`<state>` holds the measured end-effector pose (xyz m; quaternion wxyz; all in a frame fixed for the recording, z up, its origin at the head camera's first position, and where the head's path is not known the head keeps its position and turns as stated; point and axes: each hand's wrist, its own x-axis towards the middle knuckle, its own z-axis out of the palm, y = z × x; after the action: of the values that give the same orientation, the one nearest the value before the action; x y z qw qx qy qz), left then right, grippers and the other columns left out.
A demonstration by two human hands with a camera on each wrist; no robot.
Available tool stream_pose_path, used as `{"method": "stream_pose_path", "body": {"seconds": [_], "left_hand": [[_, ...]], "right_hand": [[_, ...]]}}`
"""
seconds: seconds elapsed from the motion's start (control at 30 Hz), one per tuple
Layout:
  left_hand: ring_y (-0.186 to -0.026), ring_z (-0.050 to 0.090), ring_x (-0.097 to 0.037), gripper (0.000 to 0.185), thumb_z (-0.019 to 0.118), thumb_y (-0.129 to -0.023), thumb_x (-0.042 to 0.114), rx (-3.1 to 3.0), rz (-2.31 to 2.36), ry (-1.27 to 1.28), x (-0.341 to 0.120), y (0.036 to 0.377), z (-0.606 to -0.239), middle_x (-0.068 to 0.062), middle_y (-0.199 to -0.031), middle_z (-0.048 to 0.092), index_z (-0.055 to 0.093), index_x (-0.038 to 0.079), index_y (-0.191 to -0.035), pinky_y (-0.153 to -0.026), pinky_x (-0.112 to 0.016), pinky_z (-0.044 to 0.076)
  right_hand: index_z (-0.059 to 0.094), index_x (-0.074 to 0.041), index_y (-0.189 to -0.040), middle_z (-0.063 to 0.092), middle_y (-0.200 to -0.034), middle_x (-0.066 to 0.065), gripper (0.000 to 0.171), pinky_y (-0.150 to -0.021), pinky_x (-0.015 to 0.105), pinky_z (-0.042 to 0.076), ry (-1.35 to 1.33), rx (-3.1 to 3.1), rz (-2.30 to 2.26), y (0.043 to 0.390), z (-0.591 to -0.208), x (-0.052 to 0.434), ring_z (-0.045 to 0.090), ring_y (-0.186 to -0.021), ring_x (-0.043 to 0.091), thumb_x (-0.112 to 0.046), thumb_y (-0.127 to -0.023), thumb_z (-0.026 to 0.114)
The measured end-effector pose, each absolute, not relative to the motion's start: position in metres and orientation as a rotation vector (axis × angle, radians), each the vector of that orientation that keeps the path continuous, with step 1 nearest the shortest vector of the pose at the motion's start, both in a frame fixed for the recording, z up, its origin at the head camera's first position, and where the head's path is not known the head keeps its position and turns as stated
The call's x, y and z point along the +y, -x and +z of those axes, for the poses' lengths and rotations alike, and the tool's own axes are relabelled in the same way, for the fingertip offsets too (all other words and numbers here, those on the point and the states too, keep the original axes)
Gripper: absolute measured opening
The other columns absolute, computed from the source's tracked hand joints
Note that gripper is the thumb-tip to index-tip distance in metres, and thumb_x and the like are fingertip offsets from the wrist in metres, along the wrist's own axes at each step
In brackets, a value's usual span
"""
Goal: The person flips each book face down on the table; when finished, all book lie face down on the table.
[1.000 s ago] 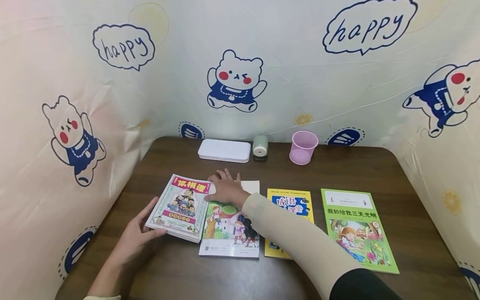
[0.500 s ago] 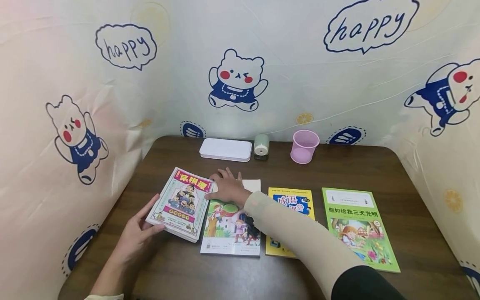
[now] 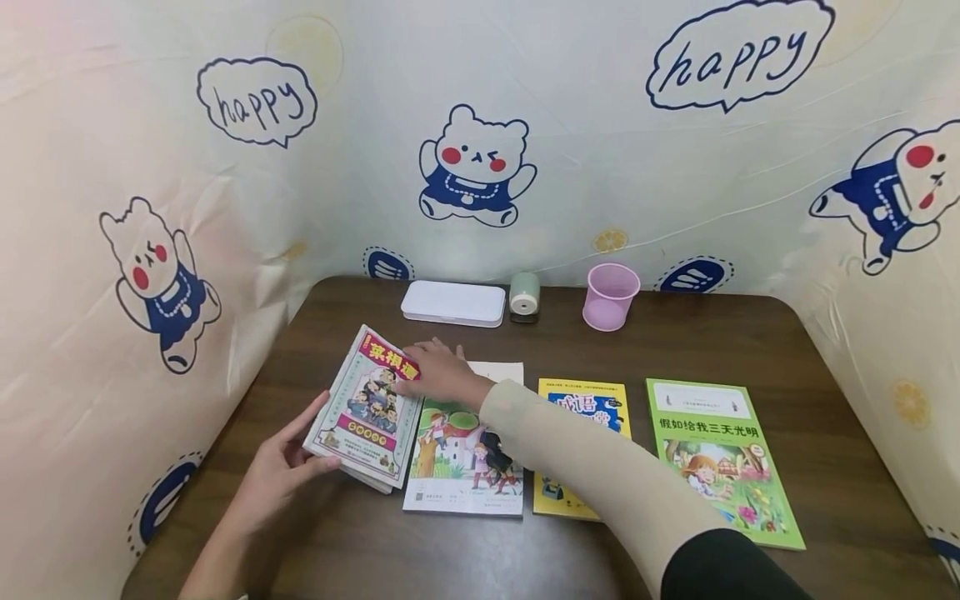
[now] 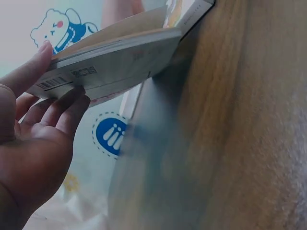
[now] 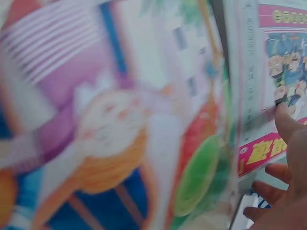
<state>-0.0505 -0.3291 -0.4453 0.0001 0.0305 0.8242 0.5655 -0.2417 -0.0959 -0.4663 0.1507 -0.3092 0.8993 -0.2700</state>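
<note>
My left hand (image 3: 273,471) grips the left edge of a book (image 3: 371,408) with a pink title band, thumb above and fingers beneath. In the left wrist view this hand (image 4: 41,139) holds a book (image 4: 112,64) by its edge, raised and tilted off the table, its barcoded back showing. More page edges show under the cover at the front. My right hand (image 3: 442,373) touches the book's upper right part, its thumb on the cover. In the right wrist view the other fingers (image 5: 268,189) extend past the title end. A picture-covered white book (image 3: 468,467) lies under the right forearm.
A yellow book (image 3: 581,392), partly covered by the right sleeve, and a green book (image 3: 727,458) lie to the right. Along the back of the brown table (image 3: 360,554) stand a white case (image 3: 453,302), a green pencil sharpener (image 3: 524,296) and a pink cup (image 3: 611,297).
The pink-titled book has shifted right and tilted, with its left side raised. My right hand has moved left, bringing its thumb onto the cover. The left hand has followed slightly right.
</note>
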Motion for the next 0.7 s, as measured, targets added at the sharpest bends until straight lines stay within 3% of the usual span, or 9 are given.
{"method": "stream_pose_path", "body": {"seconds": [0.07, 0.13, 0.3, 0.43, 0.53, 0.7], "left_hand": [[-0.113, 0.059, 0.003, 0.089, 0.08, -0.088, 0.004, 2.611, 1.749, -0.104, -0.327, 0.05, -0.442, -0.027, -0.165, 0.028, 0.034, 0.017, -0.163, -0.084, -0.016, 0.056], [-0.109, 0.06, 0.0, 0.088, 0.08, -0.088, 0.005, 2.638, 1.719, -0.109, -0.325, 0.049, -0.44, -0.028, -0.163, 0.032, 0.035, 0.018, -0.162, -0.078, -0.016, 0.055], [-0.106, 0.062, -0.003, 0.086, 0.081, -0.087, 0.003, 2.688, 1.684, -0.151, -0.321, 0.048, -0.436, -0.023, -0.156, 0.045, 0.038, 0.017, -0.161, -0.076, -0.018, 0.056], [-0.112, 0.064, -0.001, 0.086, 0.081, -0.085, -0.001, 2.678, 1.711, -0.212, -0.32, 0.048, -0.436, -0.003, -0.151, 0.054, 0.041, 0.011, -0.159, -0.084, -0.019, 0.057], [-0.116, 0.063, 0.0, 0.084, 0.08, -0.084, -0.005, 2.652, 1.738, -0.259, -0.32, 0.049, -0.436, 0.013, -0.147, 0.055, 0.041, 0.008, -0.158, -0.088, -0.02, 0.057], [-0.122, 0.061, 0.0, 0.081, 0.076, -0.086, -0.009, 2.601, 1.775, -0.351, -0.319, 0.05, -0.434, 0.021, -0.146, 0.053, 0.041, 0.003, -0.157, -0.089, -0.02, 0.057]], "right_hand": [[0.039, -0.023, -0.159, 0.056, -0.147, 0.001, 0.081, -0.114, 0.05, 0.043, 0.895, 2.52, -0.877, 0.24, -0.462, -0.098, 0.053, -0.135, 0.021, -0.062, -0.094, 0.066], [0.036, -0.021, -0.161, 0.061, -0.138, 0.0, 0.083, -0.102, 0.039, 0.052, 0.887, 2.453, -0.972, 0.24, -0.457, -0.1, 0.06, -0.119, 0.014, -0.059, -0.094, 0.067], [0.032, -0.018, -0.162, 0.063, -0.136, 0.004, 0.083, -0.093, 0.029, 0.055, 0.906, 2.382, -1.09, 0.241, -0.445, -0.101, 0.063, -0.112, 0.013, -0.055, -0.096, 0.067], [0.032, -0.019, -0.162, 0.062, -0.141, 0.006, 0.08, -0.095, 0.031, 0.056, 0.897, 2.357, -1.167, 0.242, -0.438, -0.102, 0.064, -0.117, 0.016, -0.056, -0.098, 0.063], [0.034, -0.021, -0.161, 0.057, -0.15, 0.007, 0.078, -0.103, 0.038, 0.054, 0.855, 2.337, -1.24, 0.242, -0.433, -0.102, 0.059, -0.131, 0.021, -0.059, -0.099, 0.06], [0.04, -0.018, -0.158, 0.051, -0.156, 0.008, 0.072, -0.11, 0.045, 0.049, 0.793, 2.335, -1.363, 0.242, -0.427, -0.103, 0.051, -0.141, 0.026, -0.06, -0.102, 0.054]]}}
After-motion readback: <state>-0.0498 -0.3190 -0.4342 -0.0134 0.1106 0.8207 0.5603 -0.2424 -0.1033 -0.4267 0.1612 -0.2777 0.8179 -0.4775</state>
